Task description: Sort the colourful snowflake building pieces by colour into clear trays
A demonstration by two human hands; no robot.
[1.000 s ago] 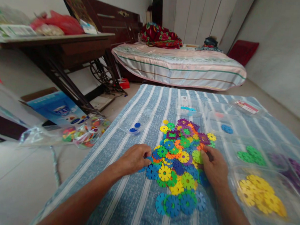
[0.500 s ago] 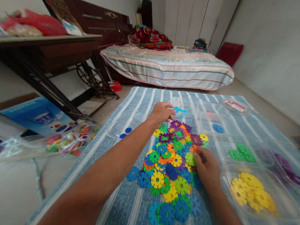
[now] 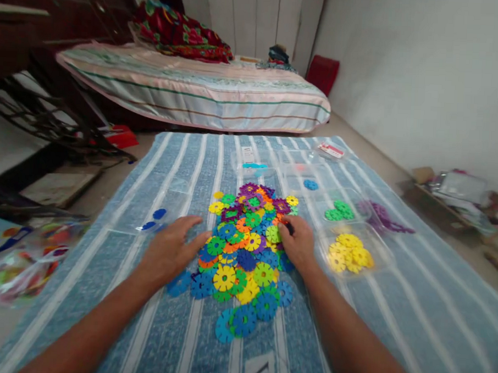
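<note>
A loose heap of notched plastic disc pieces (image 3: 248, 258) in yellow, green, blue, orange and purple lies on the striped cloth (image 3: 171, 348). My left hand (image 3: 174, 249) hovers at the heap's left edge, thumb and fingers apart, holding nothing. At the right edge, my right hand (image 3: 298, 243) has its fingers curled together beside a lime disc (image 3: 273, 234). A dark spot shows between those fingers; whether it is a piece or shadow is unclear. Dark blue discs (image 3: 159, 213) lie in a clear tray (image 3: 121, 222) left of my left hand.
Clear boxes on the right hold yellow discs (image 3: 348, 251), green discs (image 3: 339, 211), purple pieces (image 3: 386, 217) and a blue disc (image 3: 310, 185). Light-blue pieces (image 3: 255, 166) sit in a box at the back. A bed (image 3: 220, 100) stands beyond; a cardboard box (image 3: 454, 204) is on the right.
My left hand has drawn back from the light-blue box at the back to the heap's left side. My right hand stays at the heap's right edge. The view has turned right.
</note>
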